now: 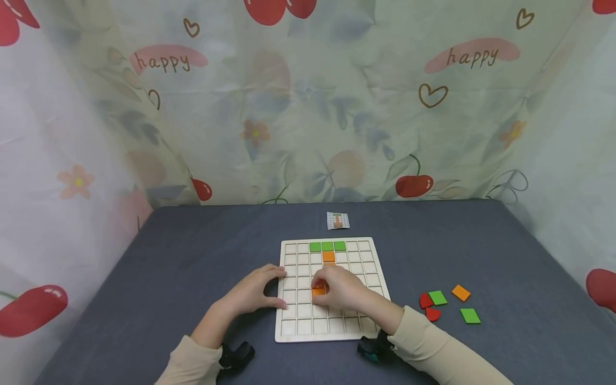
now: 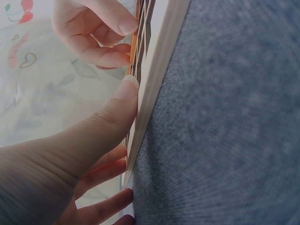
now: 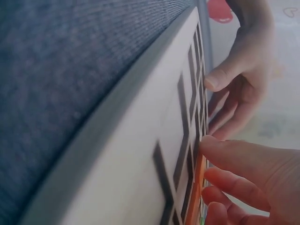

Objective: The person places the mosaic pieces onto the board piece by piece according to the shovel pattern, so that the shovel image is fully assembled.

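A pale board with a grid of square cells (image 1: 294, 326) lies on the table. My left hand (image 1: 252, 289) is at its left edge, thumb and fingers spread apart; in the left wrist view the thumb (image 2: 110, 112) touches the rim. Over the middle of the board, my right hand (image 1: 341, 289) pinches an orange square tile (image 1: 318, 292) between thumb and fingers, low at the grid. The right wrist view shows the orange edge (image 3: 197, 187) beside those fingertips. Three green tiles (image 1: 328, 246) fill cells in the top row, with an orange tile (image 1: 329, 256) below the middle one.
Right of the board lie loose pieces: red rounded ones (image 1: 432, 314), green ones (image 1: 470, 316) and an orange square (image 1: 461, 292). A small pattern card (image 1: 338, 221) lies behind the board. Patterned curtain (image 1: 313, 133) encloses the dark table (image 1: 216, 235).
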Demonstrator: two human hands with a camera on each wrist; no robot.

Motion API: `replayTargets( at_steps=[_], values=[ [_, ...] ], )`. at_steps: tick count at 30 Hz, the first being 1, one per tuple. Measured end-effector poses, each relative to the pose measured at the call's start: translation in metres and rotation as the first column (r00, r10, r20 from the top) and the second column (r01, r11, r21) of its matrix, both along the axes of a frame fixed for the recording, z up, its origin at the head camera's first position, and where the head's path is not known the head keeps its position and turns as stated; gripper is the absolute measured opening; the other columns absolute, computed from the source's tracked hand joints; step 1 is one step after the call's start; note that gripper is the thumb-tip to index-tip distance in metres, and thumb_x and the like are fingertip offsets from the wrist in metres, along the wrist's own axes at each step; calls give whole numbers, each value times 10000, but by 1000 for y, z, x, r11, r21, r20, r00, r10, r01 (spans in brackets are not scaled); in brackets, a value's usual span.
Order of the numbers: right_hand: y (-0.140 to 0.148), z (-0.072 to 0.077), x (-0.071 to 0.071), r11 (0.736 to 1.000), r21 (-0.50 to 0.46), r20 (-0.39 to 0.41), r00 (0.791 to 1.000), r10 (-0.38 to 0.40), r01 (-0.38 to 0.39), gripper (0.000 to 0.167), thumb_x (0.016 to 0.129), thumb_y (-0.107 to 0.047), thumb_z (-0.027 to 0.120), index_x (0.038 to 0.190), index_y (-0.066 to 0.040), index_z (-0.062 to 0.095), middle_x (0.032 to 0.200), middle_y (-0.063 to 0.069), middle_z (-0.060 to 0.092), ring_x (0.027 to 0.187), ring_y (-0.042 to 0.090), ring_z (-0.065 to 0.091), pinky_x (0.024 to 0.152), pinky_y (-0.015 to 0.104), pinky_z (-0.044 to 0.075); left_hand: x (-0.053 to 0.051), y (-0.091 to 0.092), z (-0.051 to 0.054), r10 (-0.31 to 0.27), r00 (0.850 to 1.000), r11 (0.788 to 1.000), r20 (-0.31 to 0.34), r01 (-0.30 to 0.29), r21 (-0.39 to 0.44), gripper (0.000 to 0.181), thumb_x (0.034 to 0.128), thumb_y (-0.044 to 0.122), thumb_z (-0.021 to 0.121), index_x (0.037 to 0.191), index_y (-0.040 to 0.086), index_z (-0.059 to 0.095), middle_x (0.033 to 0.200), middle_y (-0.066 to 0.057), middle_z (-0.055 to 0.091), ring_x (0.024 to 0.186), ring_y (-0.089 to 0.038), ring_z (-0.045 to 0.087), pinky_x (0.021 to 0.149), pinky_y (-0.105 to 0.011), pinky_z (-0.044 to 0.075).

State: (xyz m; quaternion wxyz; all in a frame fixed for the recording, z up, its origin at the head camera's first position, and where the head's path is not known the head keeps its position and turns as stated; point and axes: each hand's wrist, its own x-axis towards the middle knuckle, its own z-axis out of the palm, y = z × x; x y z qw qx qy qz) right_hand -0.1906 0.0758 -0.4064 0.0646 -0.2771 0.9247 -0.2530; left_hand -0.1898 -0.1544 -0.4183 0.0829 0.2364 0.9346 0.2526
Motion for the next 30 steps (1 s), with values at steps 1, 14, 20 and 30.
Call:
replayTargets(
  at_steps=[1, 14, 20, 30],
  values=[
    [1, 1, 0, 1000, -4, -1, 1000, -1, 1, 179, 743, -203, 771, 858, -101, 678, 784, -19, 592, 732, 104, 492, 660, 250, 418, 0, 0, 0, 2, 1000, 1000, 4, -2, 1, 691, 711, 374, 792, 1261, 28, 559, 1313, -142, 527, 1214, -304, 504, 1003, -480, 420],
    [50, 18, -8, 991, -123, 108, 993, -39, 53, 188, 814, -159, 709, 969, -61, 670, 823, 9, 603, 624, 117, 467, 561, 210, 409, 1, 1, 0, 19, 1000, 1000, 23, -19, -2, 702, 706, 377, 795, 1274, 42, 553, 1326, -132, 518, 1228, -300, 494, 1017, -471, 413],
    [91, 22, -14, 993, -109, 113, 993, -38, 51, 207, 827, -170, 696, 990, -47, 662, 797, -6, 609, 630, 122, 476, 553, 205, 409, 1, 2, -1, 28, 999, 1000, 23, -28, -6, 696, 701, 368, 800, 1269, 46, 559, 1327, -123, 522, 1229, -294, 496, 1018, -462, 417],
    [160, 28, -20, 995, -95, 284, 959, 5, 22, 288, 834, -228, 693, 1035, -29, 640, 897, 38, 595, 607, 86, 504, 577, 219, 450, 1, 2, 0, 28, 999, 1000, 30, -28, 11, 689, 696, 349, 808, 1261, 41, 564, 1317, -126, 529, 1230, -296, 496, 1032, -459, 407]
  ],
)
